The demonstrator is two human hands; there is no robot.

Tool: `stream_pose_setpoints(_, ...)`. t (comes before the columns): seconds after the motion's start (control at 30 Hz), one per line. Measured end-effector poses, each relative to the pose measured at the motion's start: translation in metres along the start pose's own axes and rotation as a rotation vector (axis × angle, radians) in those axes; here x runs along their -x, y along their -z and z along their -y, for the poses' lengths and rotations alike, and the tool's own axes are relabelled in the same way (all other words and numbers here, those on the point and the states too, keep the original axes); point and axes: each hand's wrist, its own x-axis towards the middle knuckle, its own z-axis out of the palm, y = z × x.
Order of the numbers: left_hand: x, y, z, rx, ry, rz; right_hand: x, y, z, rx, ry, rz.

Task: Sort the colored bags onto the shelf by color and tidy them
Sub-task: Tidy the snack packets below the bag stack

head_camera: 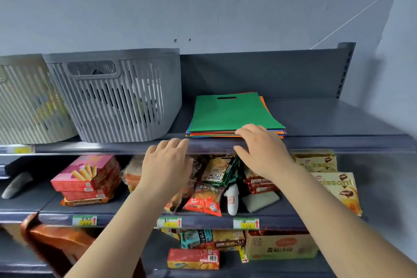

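A flat stack of colored bags [232, 113] lies on the top shelf [327, 119], right of the middle. A green bag with a cut-out handle is on top; orange, blue and red edges show beneath it. My right hand [261, 149] rests with fingers spread on the stack's front right corner, thumb below the shelf lip. My left hand [167, 160] hovers at the shelf's front edge, left of the stack, fingers apart and holding nothing.
Two slatted baskets stand on the top shelf at left, a grey one [119, 95] and a beige one [27, 101]. The shelf below holds red snack boxes [88, 178], snack packets [209, 187] and croissant boxes [334, 185]. Bare shelf lies right of the stack.
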Motion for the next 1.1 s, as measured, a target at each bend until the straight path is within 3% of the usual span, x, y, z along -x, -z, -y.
stream_pose_setpoints(0.13,-0.041,-0.022,0.014,0.026,-0.020,-0.022,-0.047,-0.014,-0.010,0.005,0.005,0.011)
stream_pose_setpoints(0.43,-0.095,-0.054,0.039,0.118,-0.074,-0.084,-0.098,-0.036,-0.020,-0.012,-0.050,0.271)
stream_pose_setpoints(0.8,-0.099,-0.054,0.032,0.290,-0.070,-0.058,-0.078,-0.023,-0.041,0.017,-0.139,0.183)
stream_pose_setpoints(1.1,-0.115,-0.075,0.009,0.255,-0.281,0.045,-0.059,-0.011,-0.063,0.049,-0.281,0.022)
